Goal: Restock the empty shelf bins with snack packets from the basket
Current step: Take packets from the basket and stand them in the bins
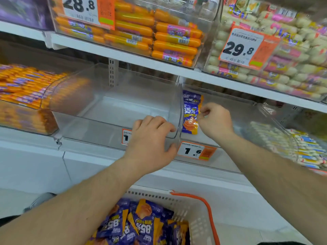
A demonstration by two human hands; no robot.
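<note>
A: On the middle shelf, your left hand point(152, 137) is gripping the front lip of the empty bin point(113, 110), fingers curling over the rim, thumb outside.

B: And the right?

A: Your right hand point(215, 119) is reaching into the next bin point(247, 110), fingers curled and pinching one packet point(190, 112) by its edge. The packet is standing upright against that bin's left wall.

B: So how far along are you?

A: Barely starting, I'd say. You're showing one packet in the right bin and none in the left one. The basket point(191, 209) below, between your arms, is looking packed with the same purple packets point(141, 225).

B: What's left?

A: Pretty much all of it: you're looking at filling both bins from the basket. Can't tell if you're placing that packet or straightening it.

B: Other stock?

A: Sausages point(23, 84) are filling the bin to the left; price tag point(195, 151) is hanging under the right bin.
</note>
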